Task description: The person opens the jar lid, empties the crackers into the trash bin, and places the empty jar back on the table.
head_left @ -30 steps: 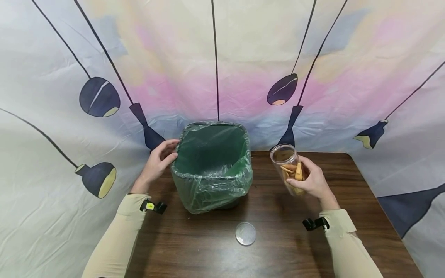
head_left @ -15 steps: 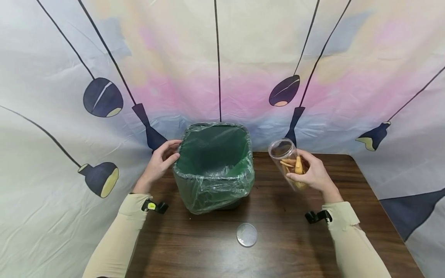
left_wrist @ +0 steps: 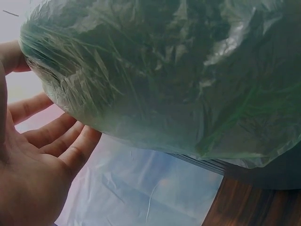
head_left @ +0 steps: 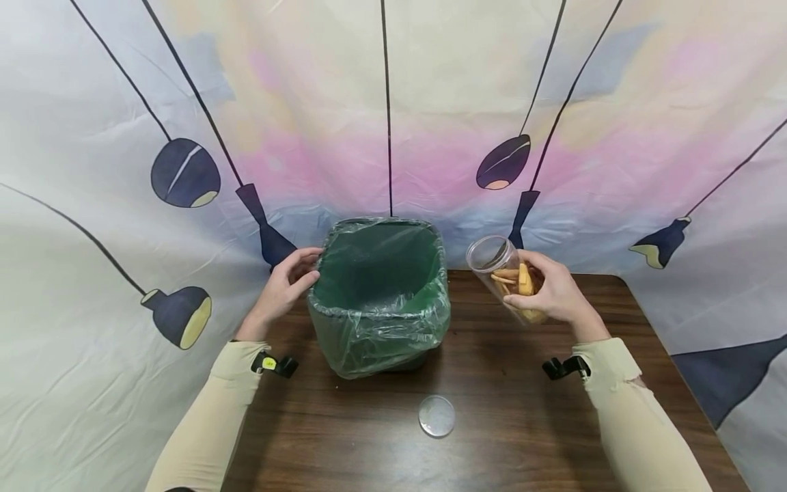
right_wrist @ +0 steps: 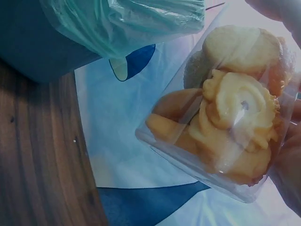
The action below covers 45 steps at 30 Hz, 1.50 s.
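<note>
The clear plastic jar (head_left: 507, 277) of cookies (right_wrist: 230, 129) is held off the table (head_left: 504, 437), tilted, its open mouth leaning toward the bag-lined bin (head_left: 380, 294). It looks light, rigid and rather slick, best gripped round the lower body. The right hand (head_left: 553, 294) wraps it there; the left hand (head_left: 284, 290) rests relaxed fingers on the bin's rim. The lid (head_left: 436, 415) lies nearer the person.

We see a dark green bin (head_left: 380, 294) lined with a translucent green bag (head_left: 393, 328), golden-yellow cookies (head_left: 522, 283) in a clear jar (head_left: 501, 273), a clear lid (head_left: 436, 415), a dark brown wood-grain table (head_left: 504, 424), beige sleeves (head_left: 209, 424), and a pastel pink, cream and blue backdrop (head_left: 393, 123) printed with navy hanging lamps.
</note>
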{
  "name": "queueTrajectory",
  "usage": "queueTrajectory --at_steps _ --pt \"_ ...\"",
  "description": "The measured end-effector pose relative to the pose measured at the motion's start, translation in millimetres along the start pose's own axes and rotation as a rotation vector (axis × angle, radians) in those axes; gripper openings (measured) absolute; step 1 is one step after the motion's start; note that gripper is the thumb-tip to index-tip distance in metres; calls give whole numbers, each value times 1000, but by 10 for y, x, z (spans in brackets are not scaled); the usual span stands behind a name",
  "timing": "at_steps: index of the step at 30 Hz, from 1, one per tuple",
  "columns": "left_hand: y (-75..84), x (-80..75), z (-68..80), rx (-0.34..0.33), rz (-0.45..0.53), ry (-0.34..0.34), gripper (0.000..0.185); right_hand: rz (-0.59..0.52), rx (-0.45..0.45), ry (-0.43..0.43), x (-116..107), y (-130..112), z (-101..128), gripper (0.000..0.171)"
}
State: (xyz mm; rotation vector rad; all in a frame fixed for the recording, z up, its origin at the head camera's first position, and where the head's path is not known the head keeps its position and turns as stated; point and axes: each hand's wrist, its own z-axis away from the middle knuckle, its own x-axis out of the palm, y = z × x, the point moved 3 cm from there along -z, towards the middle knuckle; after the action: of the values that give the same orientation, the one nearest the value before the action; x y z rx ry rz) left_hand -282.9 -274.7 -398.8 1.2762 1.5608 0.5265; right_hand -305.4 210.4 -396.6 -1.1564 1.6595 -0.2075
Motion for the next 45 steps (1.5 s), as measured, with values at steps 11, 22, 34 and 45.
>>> queueTrajectory --at_steps 11,22,34,45 --pt "61 48 -12 2 14 1 43 64 -69 -41 -100 -76 -187 68" --pt "73 6 19 21 17 7 41 92 -134 -57 -144 -197 -341 68" --pt "332 25 36 -3 -21 -8 41 126 -143 -120 -165 -316 -552 73" --pt "27 17 25 1 -3 3 43 169 -178 -156 -147 -451 -643 71"
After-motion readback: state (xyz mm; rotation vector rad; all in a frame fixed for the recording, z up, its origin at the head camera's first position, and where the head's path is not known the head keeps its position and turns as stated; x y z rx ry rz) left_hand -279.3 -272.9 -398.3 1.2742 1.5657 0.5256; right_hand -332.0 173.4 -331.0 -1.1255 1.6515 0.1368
